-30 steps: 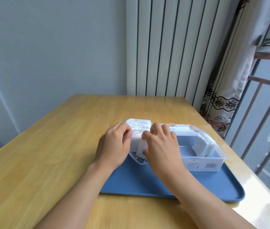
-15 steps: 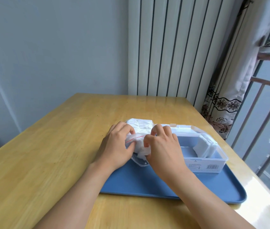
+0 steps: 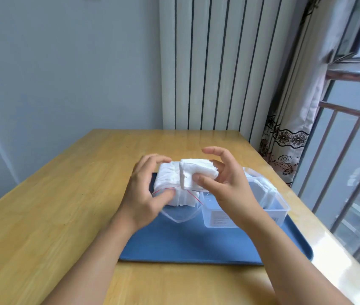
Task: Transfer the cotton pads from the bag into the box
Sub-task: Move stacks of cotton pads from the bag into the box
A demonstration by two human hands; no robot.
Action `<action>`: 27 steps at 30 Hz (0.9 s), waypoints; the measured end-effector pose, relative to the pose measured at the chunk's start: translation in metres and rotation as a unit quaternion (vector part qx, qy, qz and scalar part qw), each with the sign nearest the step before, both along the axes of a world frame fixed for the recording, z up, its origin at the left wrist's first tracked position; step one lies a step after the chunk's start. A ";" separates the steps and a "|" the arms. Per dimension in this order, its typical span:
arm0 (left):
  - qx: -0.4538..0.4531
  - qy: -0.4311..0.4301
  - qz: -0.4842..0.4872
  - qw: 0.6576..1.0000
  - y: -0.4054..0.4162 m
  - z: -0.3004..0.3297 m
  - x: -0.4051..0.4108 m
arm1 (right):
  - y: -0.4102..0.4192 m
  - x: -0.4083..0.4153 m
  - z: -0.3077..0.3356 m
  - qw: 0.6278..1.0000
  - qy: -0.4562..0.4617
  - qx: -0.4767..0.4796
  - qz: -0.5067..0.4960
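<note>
A clear zip bag with a red seal line, stuffed with white cotton pads, is held above the blue tray. My left hand grips the bag's left side, thumb at the red seal. My right hand pinches a stack of white cotton pads between thumb and fingers, raised just out of the bag's mouth. To the right stands the clear plastic box on the tray, lid open, with some pads inside, partly hidden by my right hand.
The tray lies on a wooden table. A white radiator stands behind the table, a patterned curtain and window railing to the right. A grey wall closes the left side.
Both hands had been working at the bag's seal. Now the bag is open and lifted, and my right hand has pulled a stack of pads up out of it.
</note>
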State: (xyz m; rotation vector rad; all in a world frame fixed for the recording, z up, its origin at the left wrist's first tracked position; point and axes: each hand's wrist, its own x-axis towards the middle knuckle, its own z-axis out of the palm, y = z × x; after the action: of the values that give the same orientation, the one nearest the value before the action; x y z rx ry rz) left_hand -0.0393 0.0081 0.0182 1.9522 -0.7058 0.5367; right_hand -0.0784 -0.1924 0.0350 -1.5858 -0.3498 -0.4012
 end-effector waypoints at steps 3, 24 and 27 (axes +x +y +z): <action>-0.122 0.110 -0.098 0.982 -0.025 0.030 -0.012 | -0.008 0.002 -0.001 1.000 0.007 -0.029 -0.004; -0.250 0.274 -0.192 0.908 -0.097 0.008 -0.024 | 0.000 -0.005 0.001 0.999 0.042 0.001 -0.011; -0.292 0.309 -0.194 0.884 -0.090 0.009 -0.020 | -0.008 -0.001 0.007 0.999 -0.006 0.024 -0.033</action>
State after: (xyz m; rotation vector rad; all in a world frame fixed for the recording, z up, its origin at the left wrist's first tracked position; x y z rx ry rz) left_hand -0.0594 -0.0817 0.0271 1.2469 -0.4292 -0.1315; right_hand -0.0792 -0.2006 0.0416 -1.5504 -0.2961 -0.4668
